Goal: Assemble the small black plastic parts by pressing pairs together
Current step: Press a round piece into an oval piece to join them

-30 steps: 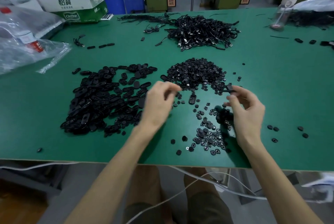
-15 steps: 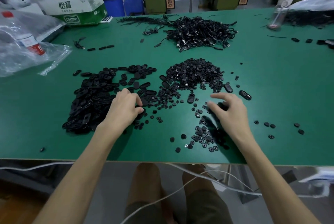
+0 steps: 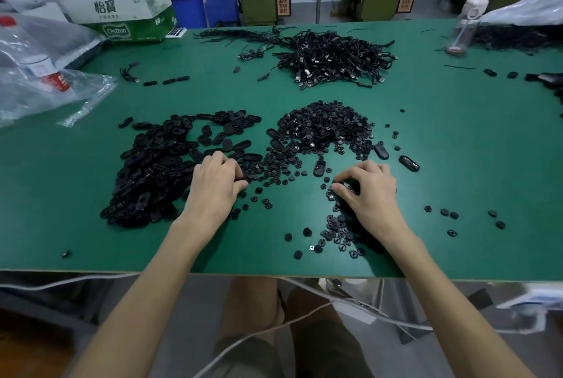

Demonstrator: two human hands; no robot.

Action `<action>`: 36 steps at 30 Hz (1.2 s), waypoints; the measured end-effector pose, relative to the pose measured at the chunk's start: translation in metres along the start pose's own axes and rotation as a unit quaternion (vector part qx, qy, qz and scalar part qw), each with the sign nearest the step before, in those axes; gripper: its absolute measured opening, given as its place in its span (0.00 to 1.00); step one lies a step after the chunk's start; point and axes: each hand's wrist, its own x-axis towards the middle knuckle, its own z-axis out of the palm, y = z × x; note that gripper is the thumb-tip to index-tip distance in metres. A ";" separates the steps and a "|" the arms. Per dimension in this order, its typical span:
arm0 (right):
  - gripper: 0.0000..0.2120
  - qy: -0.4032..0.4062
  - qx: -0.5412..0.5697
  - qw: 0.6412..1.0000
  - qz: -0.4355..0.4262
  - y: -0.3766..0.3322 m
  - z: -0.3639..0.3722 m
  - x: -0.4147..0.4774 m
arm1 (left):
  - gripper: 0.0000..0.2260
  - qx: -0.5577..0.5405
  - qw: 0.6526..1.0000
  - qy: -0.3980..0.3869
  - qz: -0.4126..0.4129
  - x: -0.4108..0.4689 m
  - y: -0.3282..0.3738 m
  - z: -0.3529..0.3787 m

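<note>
Your right hand (image 3: pixel 370 191) has curled since half a second ago: the fingers that reached out flat are now clawed down over the loose rounds (image 3: pixel 338 234) at 5 o'clock on the table (image 3: pixel 457 149). Its thumb and forefinger tips sit on one or two of those rounds, but you cannot tell whether any is actually pinched. Your left hand (image 3: pixel 214 187) has barely shifted. It rests knuckles-up at the 3 o'clock edge of the oval pile (image 3: pixel 152 170), fingers bent onto the ovals and thumb tucked under towards them. Whether it grips a piece is hidden by the fingers. The two hands lie well apart.

The round pile (image 3: pixel 323 124) heaps at 12 o'clock between your hands, spilling down towards both. Two single ovals (image 3: pixel 408 163) lie at 1 o'clock from your right hand, and another oval lies between the hands. Farther off at 12 o'clock is a tangle of cables (image 3: pixel 332 57). A box (image 3: pixel 122 14) stands at 10 o'clock, a bag (image 3: pixel 36 72) at 9, and a bottle (image 3: pixel 464 27) at 2.
</note>
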 end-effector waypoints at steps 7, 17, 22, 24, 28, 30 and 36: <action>0.05 0.007 0.024 1.000 0.002 0.002 0.000 0.001 | 0.13 0.012 1.000 0.001 -0.027 0.007 -0.007 0.002; 0.04 0.048 0.126 0.991 0.007 0.004 -0.008 -0.004 | 0.07 0.008 0.999 0.019 -0.041 0.007 -0.008 0.006; 0.04 0.058 0.138 0.989 0.007 0.005 -0.008 -0.004 | 0.09 0.125 0.990 0.061 0.023 0.005 -0.008 0.008; 0.03 0.057 0.141 0.988 0.005 0.006 -0.007 -0.004 | 0.10 0.138 0.988 0.058 0.033 0.007 -0.010 0.006; 0.03 0.055 0.145 0.988 0.007 0.006 -0.007 -0.004 | 0.10 0.135 0.989 0.041 0.044 0.010 -0.020 0.004; 0.05 0.059 0.143 0.988 0.006 0.006 -0.008 -0.004 | 0.09 0.131 0.989 0.045 0.048 0.006 -0.023 0.007; 0.05 0.070 0.143 0.987 0.004 0.004 -0.009 -0.005 | 0.09 0.087 0.984 0.128 0.082 -0.003 -0.018 0.013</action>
